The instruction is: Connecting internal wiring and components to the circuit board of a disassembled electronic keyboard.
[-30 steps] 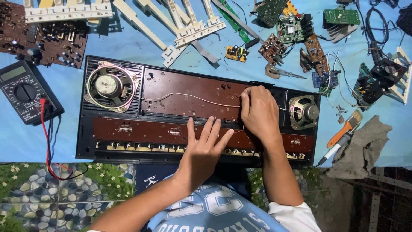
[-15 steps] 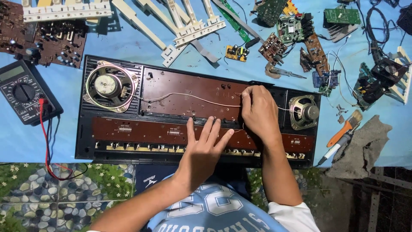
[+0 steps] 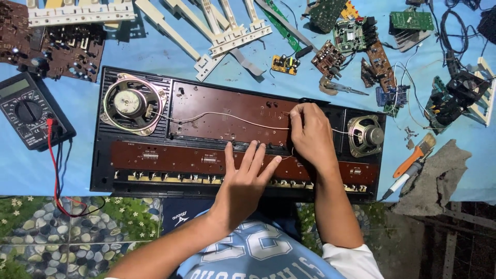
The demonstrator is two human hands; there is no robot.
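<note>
Opened keyboard chassis (image 3: pixel 155 170) is lying long-axis left-right; left hand (image 3: pixel 247 178) is pressing down, fingers apart, right hand (image 3: pixel 310 135) curling just beyond.

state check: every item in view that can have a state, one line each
Keyboard case: opened, boards and speakers exposed.
Large speaker: mounted, white wire attached.
Small speaker: mounted.
Lower board: seated in case.
Left hand: flat, fingers spread on lower board.
Right hand: curled, fingertips on upper board.
Multimeter: lying flat, red lead plugged in.
Key strips: removed, lying loose.
Brush: lying idle.
</note>
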